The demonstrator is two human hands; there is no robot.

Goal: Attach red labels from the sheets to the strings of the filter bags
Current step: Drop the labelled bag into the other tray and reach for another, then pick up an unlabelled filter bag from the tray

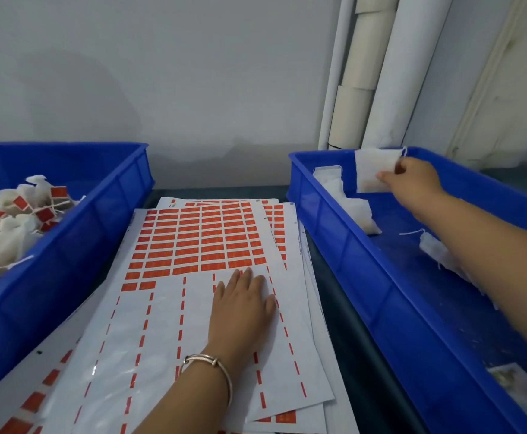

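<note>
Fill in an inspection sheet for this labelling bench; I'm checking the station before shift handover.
Surface: dark bench top, mostly covered.
Job's things: white sheets of red rectangular labels, stacked, top sheet partly peeled; white filter bag with string lifted over the right blue plastic crate; labelled bags piled in the left blue plastic crate.
Clutter: loose unlabelled bags in the right crate.
Grip: left hand flat on the top sheet; right hand pinches the lifted bag.
Cables: nothing seen.
Surroundings: pale wall; white rolls leaning in the corner.
</note>
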